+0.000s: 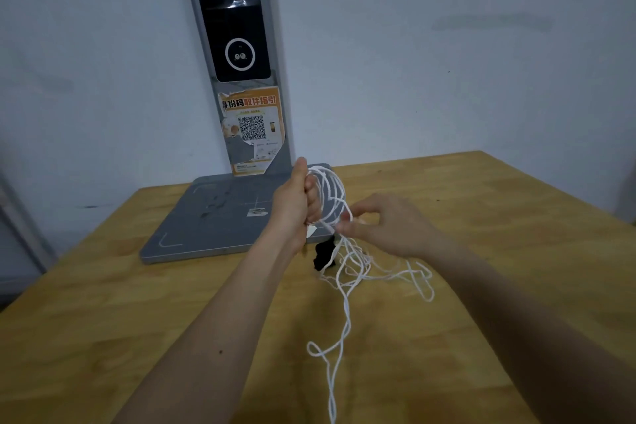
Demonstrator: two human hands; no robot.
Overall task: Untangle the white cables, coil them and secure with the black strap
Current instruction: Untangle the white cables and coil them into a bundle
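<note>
cables [339, 272]: white, all strands, in the grip and trailing below it
strap [324, 254]: black, plain, just under the grip
table [481, 217]: yellow-tan wood, darker grain streaks, few small dark specks
base plate [213, 217]: grey, thin white corner marks and lines, dark smudges, behind the grip
post [275, 45]: grey frame, glossy black panel, white ring on it
sticker [253, 129]: orange and white, black QR code, torn top edge
wall [447, 45]: pale grey-white, faint darker smears
</note>
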